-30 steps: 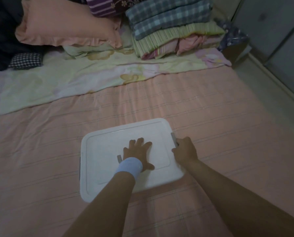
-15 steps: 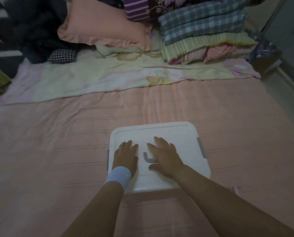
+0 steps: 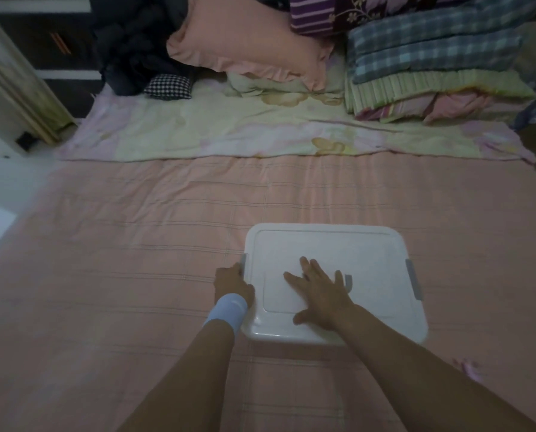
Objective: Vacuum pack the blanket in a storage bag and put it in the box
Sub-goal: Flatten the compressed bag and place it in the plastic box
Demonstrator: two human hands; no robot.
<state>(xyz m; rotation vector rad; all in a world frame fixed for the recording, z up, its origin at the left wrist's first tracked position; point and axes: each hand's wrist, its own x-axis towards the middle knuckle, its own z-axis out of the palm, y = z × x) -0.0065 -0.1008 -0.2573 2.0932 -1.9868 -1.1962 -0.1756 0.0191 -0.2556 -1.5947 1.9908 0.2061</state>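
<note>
box [image 3: 373, 260], right hand [image 3: 322, 295] atop, left hand [image 3: 232, 284] gripping

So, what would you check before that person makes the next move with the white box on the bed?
1. White plastic box lid lies flat on top: ok.
2. Right hand presses flat on the lid: ok.
3. Left hand grips the grey left latch: ok.
4. Left latch snapped shut: cannot tell, the hand covers it.
5. Grey right latch snapped shut: cannot tell.
6. Vacuum-packed blanket inside: cannot tell, the lid is opaque.
</note>
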